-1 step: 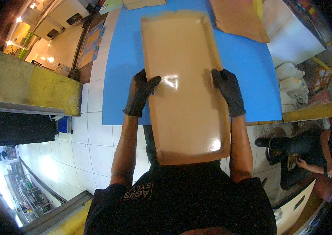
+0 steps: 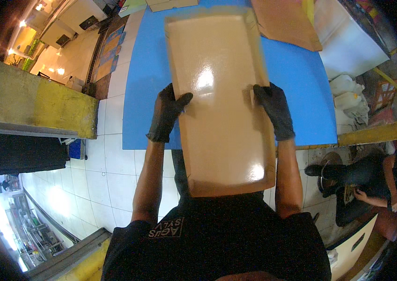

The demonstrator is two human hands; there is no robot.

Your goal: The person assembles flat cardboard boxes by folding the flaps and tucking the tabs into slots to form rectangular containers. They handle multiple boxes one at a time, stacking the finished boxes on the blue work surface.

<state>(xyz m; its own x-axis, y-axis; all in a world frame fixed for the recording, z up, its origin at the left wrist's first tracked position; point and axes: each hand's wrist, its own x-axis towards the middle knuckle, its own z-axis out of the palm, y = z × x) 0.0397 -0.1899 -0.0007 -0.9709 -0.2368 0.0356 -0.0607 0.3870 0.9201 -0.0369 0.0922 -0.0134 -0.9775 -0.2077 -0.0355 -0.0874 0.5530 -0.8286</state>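
Both hands wear black gloves: the left hand point(image 2: 166, 114) clamps one long edge of the glossy brown tray point(image 2: 219, 98), the right hand point(image 2: 274, 110) the opposite edge, an even grip keeping it level, half over the blue tabletop point(image 2: 297, 79), half over the person's lap.

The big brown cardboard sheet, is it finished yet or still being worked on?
Done: nothing looks finished. In hand: the glossy brown cardboard sheet is flat, unfolded, gripped at both long edges by the gloved left hand and right hand above the blue table. Left: whatever shaping it needs.
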